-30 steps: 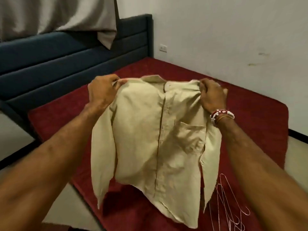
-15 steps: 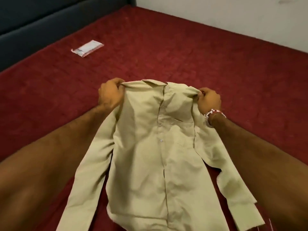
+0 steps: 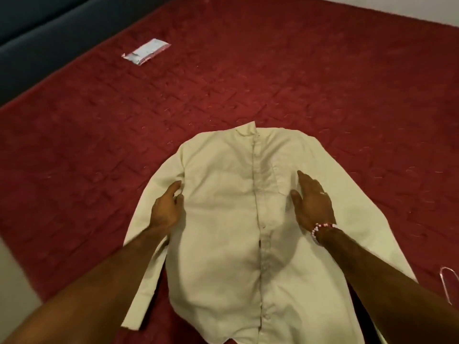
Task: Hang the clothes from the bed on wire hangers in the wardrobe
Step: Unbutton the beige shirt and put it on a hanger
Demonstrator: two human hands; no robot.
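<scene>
**Shirt (image 3: 223,232): light, limp, take by shoulders**

Beige button-up, front up, flat on red bed (image 3: 248,83). Left hand (image 3: 165,209) and right hand (image 3: 314,204) rest on chest, fingers relaxed, gripping nothing. Prob floppy, zero stiffness. Best grab pts: collar/shoulder seams. Wire hanger (image 3: 447,281) lies just beside right sleeve.

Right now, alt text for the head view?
A beige button-up shirt lies flat, front up, on a red bedspread. The left hand and right hand rest open on it. A small packet lies beyond; a wire hanger pokes in at right.
</scene>
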